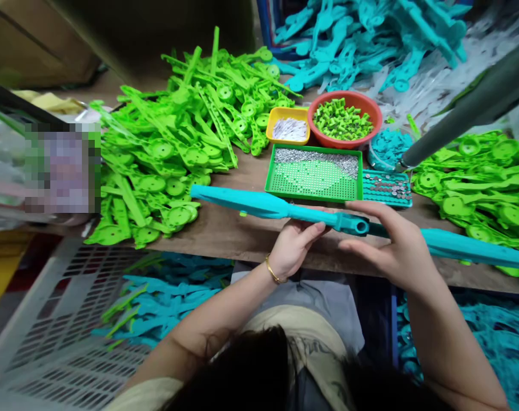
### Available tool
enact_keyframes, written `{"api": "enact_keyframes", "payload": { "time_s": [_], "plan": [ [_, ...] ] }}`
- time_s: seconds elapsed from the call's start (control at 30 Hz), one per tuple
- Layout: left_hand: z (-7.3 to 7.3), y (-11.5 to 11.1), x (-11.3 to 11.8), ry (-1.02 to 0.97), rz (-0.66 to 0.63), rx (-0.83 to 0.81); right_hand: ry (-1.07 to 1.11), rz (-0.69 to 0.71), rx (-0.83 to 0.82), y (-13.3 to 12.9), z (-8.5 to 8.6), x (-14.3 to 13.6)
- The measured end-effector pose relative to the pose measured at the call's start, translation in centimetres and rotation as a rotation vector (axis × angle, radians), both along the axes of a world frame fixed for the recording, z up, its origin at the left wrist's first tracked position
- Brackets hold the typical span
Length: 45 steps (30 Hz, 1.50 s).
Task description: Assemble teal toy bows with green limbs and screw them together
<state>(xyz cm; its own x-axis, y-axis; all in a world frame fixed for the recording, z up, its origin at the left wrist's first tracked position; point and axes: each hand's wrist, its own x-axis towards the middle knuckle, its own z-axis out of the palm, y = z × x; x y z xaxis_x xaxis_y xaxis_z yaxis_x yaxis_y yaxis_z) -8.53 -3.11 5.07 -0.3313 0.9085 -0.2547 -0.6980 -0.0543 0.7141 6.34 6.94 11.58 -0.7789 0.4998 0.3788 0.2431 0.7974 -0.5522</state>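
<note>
A long teal plastic part (246, 201) with a round jointed end spans the space in front of me, above the table edge. My left hand (291, 248) grips its narrow middle, thumb along the near side. Around the joint, my right hand (400, 245) has its thumb and forefinger spread apart, one below and one above the part; its other fingers are hidden. Teal plastic (477, 249) continues beyond the right hand to the picture's edge. Just behind the part lie a green perforated tray (314, 197) of small metal pieces and a teal tray (387, 201) with small round metal pieces.
Heaps of green plastic parts (160, 151) lie left and right. Behind the trays stand a yellow tub (288, 110) and a red bowl (316, 127). Teal parts (336, 45) are piled farther back. A dark pole (465, 108) slants in. A white crate (49, 319) stands lower left.
</note>
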Motion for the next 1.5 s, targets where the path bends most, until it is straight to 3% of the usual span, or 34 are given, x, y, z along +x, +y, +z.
{"api": "enact_keyframes", "payload": {
  "time_s": [0.13,0.23,0.37,0.47,0.63,0.77,0.83,0.93,1.0,1.2,1.33,1.43,1.5],
  "plan": [
    [0.3,0.1,0.3,-0.002,0.010,0.000,0.156,-0.003,0.163,-0.6,-0.9,-1.4],
    [0.6,0.3,0.4,-0.012,0.024,-0.023,0.150,-0.026,0.208,-0.6,-0.5,-1.6],
    [0.9,0.2,0.3,-0.001,0.045,-0.082,-0.015,-0.175,0.227,-0.4,1.6,1.6],
    [0.9,0.1,0.1,0.017,0.056,-0.105,-0.119,-0.279,0.351,-0.6,2.6,4.1],
    [0.9,0.1,0.1,0.039,0.058,-0.131,-0.353,-0.194,0.542,-1.1,1.3,3.6],
    [1.2,-0.1,0.0,0.061,0.073,-0.157,-0.451,-0.178,0.579,-0.7,0.5,2.2],
    [1.3,-0.4,-0.1,0.077,0.010,-0.212,-0.477,-0.158,0.550,-0.3,0.6,2.0],
    [1.1,-0.7,0.0,0.061,-0.214,-0.334,-0.488,-0.139,0.489,0.3,0.8,2.0],
    [0.9,-0.6,0.3,0.034,-0.264,-0.342,-0.488,-0.128,0.468,0.6,0.8,2.1],
    [0.6,2.1,2.3,0.054,-0.024,-0.123,-0.447,-0.233,0.495,1.1,0.1,1.6],
    [0.7,3.8,3.4,0.083,0.083,-0.061,-0.407,-0.242,0.413,0.9,0.0,1.4],
    [0.8,4.4,3.9,0.075,0.135,-0.044,-0.336,-0.212,0.372,0.7,1.1,1.9],
    [0.9,4.6,4.1,0.058,0.161,-0.050,-0.173,-0.309,0.377,1.0,2.5,2.7]
  ]
}}
